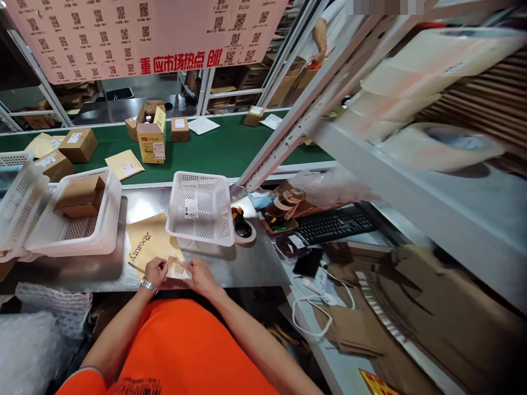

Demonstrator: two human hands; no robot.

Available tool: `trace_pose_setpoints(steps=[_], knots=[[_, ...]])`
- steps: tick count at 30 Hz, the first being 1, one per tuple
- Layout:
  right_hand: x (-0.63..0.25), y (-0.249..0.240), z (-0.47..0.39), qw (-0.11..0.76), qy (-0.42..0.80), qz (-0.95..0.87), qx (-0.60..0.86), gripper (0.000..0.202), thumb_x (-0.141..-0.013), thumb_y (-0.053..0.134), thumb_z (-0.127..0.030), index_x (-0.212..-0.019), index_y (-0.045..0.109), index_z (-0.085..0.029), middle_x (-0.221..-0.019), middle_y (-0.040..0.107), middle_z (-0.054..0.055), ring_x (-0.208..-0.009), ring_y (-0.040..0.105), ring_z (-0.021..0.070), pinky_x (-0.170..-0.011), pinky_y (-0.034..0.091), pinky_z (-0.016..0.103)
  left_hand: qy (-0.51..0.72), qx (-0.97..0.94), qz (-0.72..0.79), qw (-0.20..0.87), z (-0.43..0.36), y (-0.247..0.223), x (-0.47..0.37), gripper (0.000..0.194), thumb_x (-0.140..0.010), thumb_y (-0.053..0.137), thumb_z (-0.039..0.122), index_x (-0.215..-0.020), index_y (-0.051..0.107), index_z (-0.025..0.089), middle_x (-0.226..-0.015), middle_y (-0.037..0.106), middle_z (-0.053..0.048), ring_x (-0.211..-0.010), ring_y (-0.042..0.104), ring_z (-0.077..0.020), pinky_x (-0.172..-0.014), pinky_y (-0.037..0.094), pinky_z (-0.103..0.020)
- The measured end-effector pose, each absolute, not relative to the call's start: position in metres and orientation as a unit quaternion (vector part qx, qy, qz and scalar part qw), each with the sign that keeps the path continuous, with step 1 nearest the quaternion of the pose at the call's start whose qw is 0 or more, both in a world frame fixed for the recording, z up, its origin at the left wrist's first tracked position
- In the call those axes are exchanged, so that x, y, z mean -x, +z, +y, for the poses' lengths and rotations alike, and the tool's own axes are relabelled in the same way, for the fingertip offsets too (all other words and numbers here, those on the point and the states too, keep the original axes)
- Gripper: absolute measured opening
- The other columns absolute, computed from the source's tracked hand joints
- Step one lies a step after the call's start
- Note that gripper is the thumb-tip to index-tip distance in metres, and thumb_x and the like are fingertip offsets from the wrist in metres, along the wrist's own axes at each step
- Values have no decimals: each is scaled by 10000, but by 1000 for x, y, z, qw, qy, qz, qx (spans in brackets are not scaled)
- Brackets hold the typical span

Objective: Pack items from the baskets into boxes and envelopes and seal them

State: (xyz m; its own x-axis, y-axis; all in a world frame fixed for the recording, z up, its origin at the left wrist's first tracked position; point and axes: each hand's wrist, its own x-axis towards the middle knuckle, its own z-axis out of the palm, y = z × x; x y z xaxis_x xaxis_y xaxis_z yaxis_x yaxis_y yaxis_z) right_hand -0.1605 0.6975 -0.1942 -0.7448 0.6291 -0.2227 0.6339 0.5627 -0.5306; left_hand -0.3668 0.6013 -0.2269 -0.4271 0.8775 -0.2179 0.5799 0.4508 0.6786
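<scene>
A yellow padded mailer (150,241) printed with black lettering lies on the steel bench in front of me. Over its lower edge my left hand (156,272) is closed in a pinch, and what it pinches is too small to make out. My right hand (201,277) grips the side of a small white slip (177,276) beside the left fingers. A small tan patch shows just above the slip, its kind unclear. Beyond the hands stands a white perforated basket (175,211) with a labelled slip (191,209) inside. A tape dispenser (242,227) sits against the basket's right side.
At left, stacked white baskets (111,236) hold an open carton (82,200). A green conveyor (230,148) behind carries boxes and mailers. To the right are a keyboard (335,224), a white cable (294,307), flattened cardboard (444,312) and a shelf post (284,120).
</scene>
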Motion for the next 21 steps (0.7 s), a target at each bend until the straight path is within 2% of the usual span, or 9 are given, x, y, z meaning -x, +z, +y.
trace_pose_setpoints(steps=[2,5,9,11,13,16,18,21], knots=[[159,-196,703,3,-314,870,-379,418,-838,794,-324,-1237,807,-199,-1095,684,105,-1006,623,281,-908,509,385,249,-476,793,288,595,-223,369,200,-967,614,261,-943,808,220,-961,785,-81,-928,713,-193,-910,541,-286],[157,-199,702,-5,-329,850,-412,462,-866,787,-404,-1257,793,-159,-1073,676,101,-949,616,254,-872,511,366,188,-518,787,278,588,-220,371,198,-977,612,264,-962,807,230,-996,771,-85,-969,704,-203,-896,518,-277],[160,-201,691,-12,-327,856,-400,575,-811,825,-340,-1354,749,-166,-1183,673,125,-1071,613,296,-976,510,407,112,-548,786,263,592,-216,364,253,-1029,543,267,-1035,792,225,-1080,759,-104,-1027,698,-214,-884,499,-277],[164,-202,685,-12,-321,863,-390,663,-760,852,-303,-1400,713,-198,-1241,664,131,-1147,597,318,-1033,501,430,100,-557,779,272,597,-215,355,234,-1018,558,261,-1009,789,222,-1086,760,-110,-1034,695,-225,-880,497,-288],[168,-205,681,-19,-313,862,-398,769,-740,860,-334,-1464,647,-185,-1283,649,152,-1185,585,339,-1050,506,459,98,-567,768,283,600,-214,346,207,-999,587,259,-984,790,222,-1085,763,-109,-1034,695,-232,-882,499,-296],[173,-211,678,-50,-312,842,-437,990,-715,855,-387,-1600,477,-154,-1382,598,196,-1268,559,389,-1094,499,530,109,-583,748,297,600,-213,332,202,-984,598,258,-996,797,227,-1086,764,-105,-1040,693,-235,-901,504,-306],[174,-214,678,-70,-328,824,-458,1151,-657,875,-352,-1670,357,-180,-1450,555,207,-1327,537,417,-1127,485,577,125,-593,734,307,599,-213,328,212,-979,593,253,-999,802,227,-1077,764,-106,-1033,693,-235,-908,510,-314],[167,-215,680,-109,-376,789,-473,1340,-536,935,-295,-1696,279,-161,-1486,520,225,-1398,510,434,-1187,460,601,144,-591,734,303,599,-211,330,232,-983,577,246,-992,807,216,-1066,762,-108,-1004,695,-227,-902,519,-316]])
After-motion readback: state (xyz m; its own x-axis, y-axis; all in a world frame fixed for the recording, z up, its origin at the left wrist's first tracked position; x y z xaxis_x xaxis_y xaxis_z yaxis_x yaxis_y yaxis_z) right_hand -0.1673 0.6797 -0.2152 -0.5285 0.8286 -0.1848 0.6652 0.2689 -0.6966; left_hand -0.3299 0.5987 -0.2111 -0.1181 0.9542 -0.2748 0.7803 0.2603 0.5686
